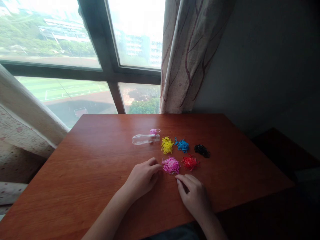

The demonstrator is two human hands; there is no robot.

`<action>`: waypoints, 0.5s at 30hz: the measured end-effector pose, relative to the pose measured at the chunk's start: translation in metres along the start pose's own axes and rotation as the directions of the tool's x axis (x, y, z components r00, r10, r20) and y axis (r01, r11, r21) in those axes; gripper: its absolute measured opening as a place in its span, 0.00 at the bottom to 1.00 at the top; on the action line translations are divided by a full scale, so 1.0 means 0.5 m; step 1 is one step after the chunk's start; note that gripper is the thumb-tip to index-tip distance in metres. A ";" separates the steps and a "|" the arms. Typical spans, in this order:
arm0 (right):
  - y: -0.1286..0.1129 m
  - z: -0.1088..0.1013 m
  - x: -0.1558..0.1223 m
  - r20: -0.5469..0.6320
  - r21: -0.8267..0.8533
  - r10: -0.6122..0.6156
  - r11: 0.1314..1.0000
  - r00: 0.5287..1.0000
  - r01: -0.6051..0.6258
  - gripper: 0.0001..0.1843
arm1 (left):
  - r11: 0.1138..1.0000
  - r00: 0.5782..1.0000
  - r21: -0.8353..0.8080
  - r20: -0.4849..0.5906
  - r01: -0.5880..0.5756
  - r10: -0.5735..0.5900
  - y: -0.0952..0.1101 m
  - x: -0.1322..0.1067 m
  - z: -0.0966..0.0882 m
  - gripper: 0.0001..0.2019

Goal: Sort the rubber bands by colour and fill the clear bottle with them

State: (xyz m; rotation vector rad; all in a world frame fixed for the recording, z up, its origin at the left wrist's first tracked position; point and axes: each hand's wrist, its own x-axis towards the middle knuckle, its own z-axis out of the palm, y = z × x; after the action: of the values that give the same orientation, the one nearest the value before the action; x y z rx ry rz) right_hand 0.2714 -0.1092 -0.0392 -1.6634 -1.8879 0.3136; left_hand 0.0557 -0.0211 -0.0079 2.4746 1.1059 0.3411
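Note:
A pile of pink plastic pins (pixel 171 165), shaped like small stitch markers, lies on the table between my two hands. At its left edge, the fingertips of my left hand (pixel 145 175) are bent and close together; whether they hold a pin is hidden. My right hand (pixel 193 191) rests just below the pile, thumb and index finger drawn together near the lowest pins. Anything between those fingertips is too small to make out. Right of the pink pile is a red pile (pixel 190 162). Behind them lie yellow (pixel 167 145), blue (pixel 182 146) and black (pixel 202 150) piles.
A clear plastic bottle (pixel 143 139) lies on its side behind my left hand, its mouth towards the yellow pile. A pink cap with a loop (pixel 154 131) is behind it. The brown wooden table (pixel 82 173) reaches to a window (pixel 110 73) and a patterned curtain (pixel 186 56).

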 end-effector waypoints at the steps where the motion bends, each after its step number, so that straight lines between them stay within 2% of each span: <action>1: -0.005 0.002 0.003 0.006 -0.012 -0.005 1.000 1.000 0.005 0.14 | 1.000 1.000 -0.007 0.001 -0.004 0.004 0.000 0.000 -0.001 0.14; 8: -0.022 0.008 0.017 0.013 -0.039 -0.008 0.999 1.000 0.008 0.16 | 1.000 1.000 -0.020 0.012 -0.024 0.025 0.001 0.000 -0.002 0.14; 15: 0.016 -0.008 0.000 -0.083 0.031 0.012 0.999 0.996 -0.010 0.13 | 0.996 0.996 0.030 -0.036 0.081 -0.080 0.001 0.006 0.005 0.09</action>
State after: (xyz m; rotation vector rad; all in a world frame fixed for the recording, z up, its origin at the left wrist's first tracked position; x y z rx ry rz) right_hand 0.2802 -0.1086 -0.0402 -1.6422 -1.8047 0.2716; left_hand 0.0590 -0.0199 -0.0096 2.4511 1.2304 0.3469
